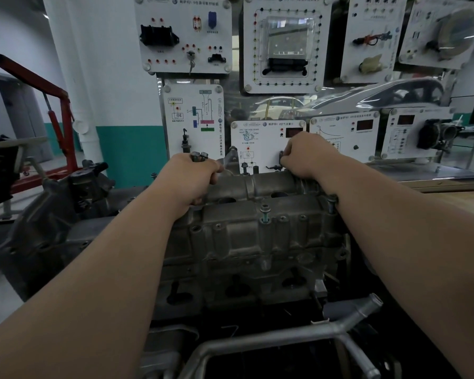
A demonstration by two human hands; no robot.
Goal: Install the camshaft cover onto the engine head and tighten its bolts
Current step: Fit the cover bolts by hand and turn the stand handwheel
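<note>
The grey metal camshaft cover [257, 214] lies on the engine head [244, 269] in the middle of the view. My left hand [192, 173] rests on the cover's far left end and grips a few spare bolts [199, 155], whose heads stick up from the fist. At the cover's far edge my right hand [307, 154] pinches a dark bolt [282, 157] between its fingers. Loose bolts stand upright in holes on the cover: one in the middle [265, 213], one by my right forearm [331, 202], one at the far side [244, 168].
A silver coolant pipe [298, 335] runs across in front of the engine. Behind the engine stands a wall of white training panels [268, 143]. A red engine hoist [63, 119] is at the left. A dark engine part [88, 176] sits left of the cover.
</note>
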